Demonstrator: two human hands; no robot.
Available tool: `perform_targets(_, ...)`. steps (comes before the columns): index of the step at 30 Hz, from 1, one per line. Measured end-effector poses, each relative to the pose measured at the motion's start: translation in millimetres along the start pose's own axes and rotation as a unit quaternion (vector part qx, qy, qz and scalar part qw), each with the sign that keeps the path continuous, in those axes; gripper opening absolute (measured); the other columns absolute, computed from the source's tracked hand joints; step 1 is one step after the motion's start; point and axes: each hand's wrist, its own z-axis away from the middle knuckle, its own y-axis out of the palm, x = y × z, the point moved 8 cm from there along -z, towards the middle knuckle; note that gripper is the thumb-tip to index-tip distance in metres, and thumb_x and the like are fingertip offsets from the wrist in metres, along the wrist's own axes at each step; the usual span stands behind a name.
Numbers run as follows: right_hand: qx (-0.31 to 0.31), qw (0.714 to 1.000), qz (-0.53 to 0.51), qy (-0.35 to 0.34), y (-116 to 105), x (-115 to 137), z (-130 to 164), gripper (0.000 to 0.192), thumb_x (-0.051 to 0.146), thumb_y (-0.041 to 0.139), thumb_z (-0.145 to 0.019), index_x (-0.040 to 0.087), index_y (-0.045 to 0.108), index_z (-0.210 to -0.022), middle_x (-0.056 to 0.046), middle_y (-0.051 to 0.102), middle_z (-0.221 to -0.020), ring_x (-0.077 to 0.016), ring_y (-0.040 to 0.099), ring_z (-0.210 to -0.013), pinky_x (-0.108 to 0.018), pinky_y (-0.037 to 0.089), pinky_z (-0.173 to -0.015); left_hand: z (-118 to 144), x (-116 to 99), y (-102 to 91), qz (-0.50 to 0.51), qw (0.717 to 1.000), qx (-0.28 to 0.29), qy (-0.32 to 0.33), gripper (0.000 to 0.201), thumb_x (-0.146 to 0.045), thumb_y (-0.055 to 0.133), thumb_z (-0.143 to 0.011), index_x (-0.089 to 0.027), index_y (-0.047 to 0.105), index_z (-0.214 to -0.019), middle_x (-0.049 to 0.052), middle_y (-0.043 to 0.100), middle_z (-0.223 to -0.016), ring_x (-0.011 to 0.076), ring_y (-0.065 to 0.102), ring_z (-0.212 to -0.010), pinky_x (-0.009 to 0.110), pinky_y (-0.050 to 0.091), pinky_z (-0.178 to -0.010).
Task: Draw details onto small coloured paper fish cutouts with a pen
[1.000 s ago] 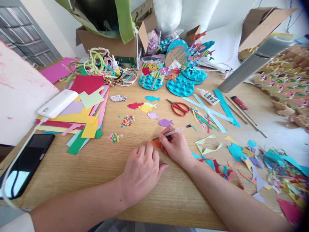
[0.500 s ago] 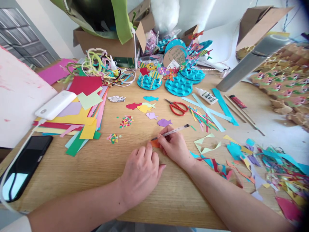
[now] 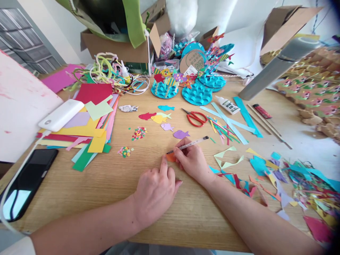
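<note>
Orange paper piece [image 3: 171, 158] lies flat on the wooden table [image 3: 111, 184] just below the frame's centre, mostly hidden between the two hands. The left hand [image 3: 155, 189] rests palm down, its fingers curled loosely and an outstretched finger pressing the paper's left edge. The right hand [image 3: 192, 161] grips a pen [image 3: 190, 144], tip on the paper. Above lie paper fish [image 3: 159, 118] and red scissors [image 3: 196, 118]; coloured scraps [image 3: 292, 184] spread at right
</note>
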Motion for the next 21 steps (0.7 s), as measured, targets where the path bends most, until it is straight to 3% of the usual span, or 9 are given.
perform_targets(21, -0.006, 1.0, 0.004, 0.009, -0.7, -0.3, -0.2, 0.011, 0.024, 0.053, -0.081, 0.022, 0.047, -0.072, 0.005, 0.051, -0.049, -0.0099, 0.045, -0.04, -0.021, 0.034, -0.04, -0.1, -0.6, 2.5, -0.006, 1.0, 0.018, 0.001, 0.025, -0.035, 0.052, -0.09, -0.012, 0.061, -0.088, 0.024, 0.055, -0.128, 0.0242, 0.068, -0.068, 0.035, 0.054, -0.056)
